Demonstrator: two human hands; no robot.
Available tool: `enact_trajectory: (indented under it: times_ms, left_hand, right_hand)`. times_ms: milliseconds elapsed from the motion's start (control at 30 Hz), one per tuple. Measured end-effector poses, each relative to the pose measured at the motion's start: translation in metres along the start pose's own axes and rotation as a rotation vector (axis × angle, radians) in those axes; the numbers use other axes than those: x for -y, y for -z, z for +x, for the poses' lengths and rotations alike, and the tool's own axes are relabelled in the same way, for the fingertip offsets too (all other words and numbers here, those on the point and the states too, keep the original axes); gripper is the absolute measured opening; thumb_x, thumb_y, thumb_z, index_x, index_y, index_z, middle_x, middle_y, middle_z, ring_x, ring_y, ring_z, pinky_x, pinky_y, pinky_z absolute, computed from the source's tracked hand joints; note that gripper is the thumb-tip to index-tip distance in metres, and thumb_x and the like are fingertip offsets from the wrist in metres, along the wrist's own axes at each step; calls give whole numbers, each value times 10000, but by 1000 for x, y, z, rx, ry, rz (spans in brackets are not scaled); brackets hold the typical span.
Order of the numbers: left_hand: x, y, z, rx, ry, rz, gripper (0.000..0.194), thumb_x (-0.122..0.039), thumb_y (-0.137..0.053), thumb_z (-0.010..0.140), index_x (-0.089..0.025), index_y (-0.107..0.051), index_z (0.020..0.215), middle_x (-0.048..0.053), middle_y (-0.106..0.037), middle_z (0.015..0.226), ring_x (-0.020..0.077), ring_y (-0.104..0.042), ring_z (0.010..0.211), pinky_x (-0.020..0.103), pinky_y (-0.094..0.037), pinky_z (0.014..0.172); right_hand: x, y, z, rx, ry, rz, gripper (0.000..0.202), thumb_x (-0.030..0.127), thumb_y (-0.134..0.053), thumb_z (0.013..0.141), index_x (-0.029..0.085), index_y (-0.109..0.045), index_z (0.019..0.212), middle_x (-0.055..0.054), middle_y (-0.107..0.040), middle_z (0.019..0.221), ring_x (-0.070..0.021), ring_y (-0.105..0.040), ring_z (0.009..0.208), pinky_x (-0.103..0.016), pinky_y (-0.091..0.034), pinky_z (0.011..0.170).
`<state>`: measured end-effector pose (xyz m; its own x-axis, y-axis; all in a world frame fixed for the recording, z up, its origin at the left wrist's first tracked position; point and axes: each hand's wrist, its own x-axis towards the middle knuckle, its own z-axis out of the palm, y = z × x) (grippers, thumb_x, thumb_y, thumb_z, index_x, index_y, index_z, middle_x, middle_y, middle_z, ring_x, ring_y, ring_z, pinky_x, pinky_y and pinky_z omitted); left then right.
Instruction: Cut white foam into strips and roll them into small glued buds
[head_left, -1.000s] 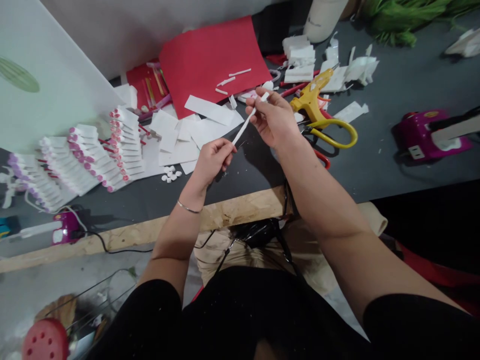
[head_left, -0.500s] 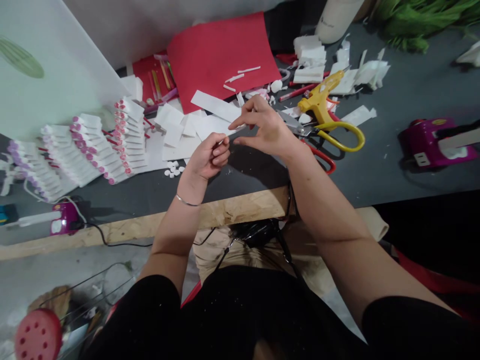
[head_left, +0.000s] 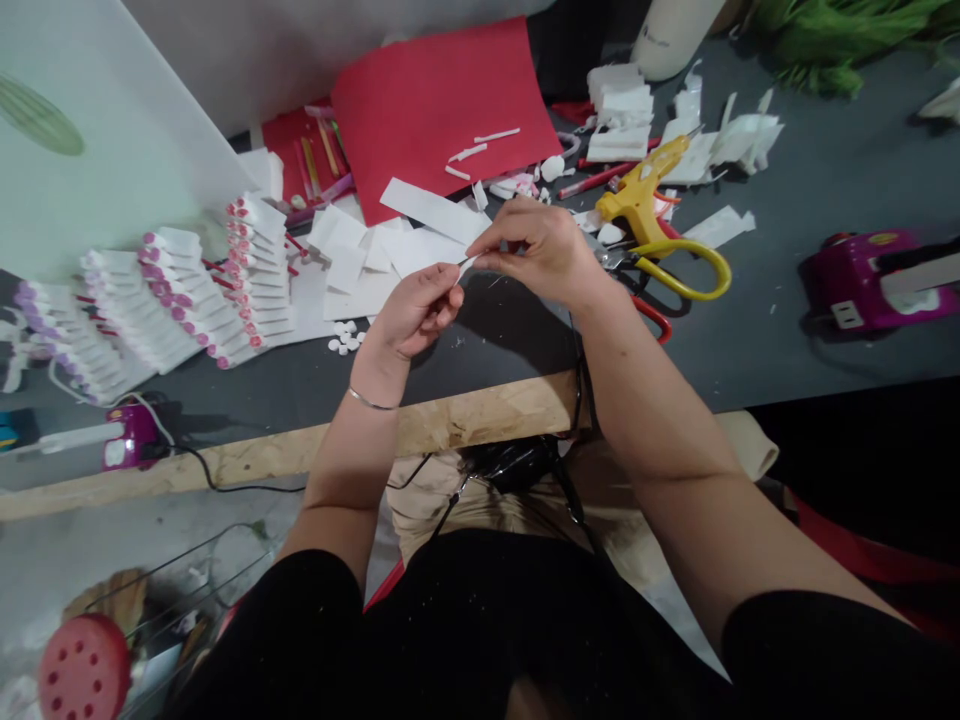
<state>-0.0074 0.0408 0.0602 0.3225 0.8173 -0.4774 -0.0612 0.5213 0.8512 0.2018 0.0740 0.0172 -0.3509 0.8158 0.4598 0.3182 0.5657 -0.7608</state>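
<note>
Between my two hands is a thin white strip (head_left: 466, 266), small and partly hidden by the fingertips. My left hand (head_left: 417, 308) pinches its near end, with a bracelet on the wrist. From the other side my right hand (head_left: 536, 248) pinches the strip between thumb and fingers. Just beyond the hands lie cut white paper pieces (head_left: 431, 208). Several small white rolls (head_left: 346, 338) sit on the table left of my left hand. Scissors with yellow and red handles (head_left: 686, 268) lie beside my right wrist, against a yellow glue gun (head_left: 639, 200).
Rows of white pieces with pink and purple tips (head_left: 259, 270) stand at left. A red sheet (head_left: 442, 110) with thin white strips lies at the back. Purple power blocks (head_left: 855, 285) sit at right and left. Green material (head_left: 832, 40) fills the far right corner.
My right hand's fingers have closed in on the strip and come nearer to my left hand. The left hand has shifted little, and the things on the table stay put.
</note>
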Motion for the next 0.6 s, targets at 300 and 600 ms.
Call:
enact_trajectory:
  times_ms: [300, 600]
  left_hand:
    - [12, 11, 13, -91, -194, 97, 192, -292, -702, 1008, -210, -622, 854, -78, -514, 582, 24, -441, 414, 135, -254, 386]
    - [41, 29, 46, -140, -715, 322, 436, -556, -890, 832, -257, -745, 1115, 10, -743, 905, 146, -761, 813, 241, -575, 652]
  right_hand:
    - [10, 2, 0, 44, -109, 54, 31, 194, -743, 885, 194, -774, 887, -26, -685, 847, -153, -556, 757, -322, -458, 722]
    - [12, -7, 5, 16, -303, 171, 87, 207, -706, 908, 187, -680, 827, 32, -517, 692, -122, -439, 691, -289, -392, 657]
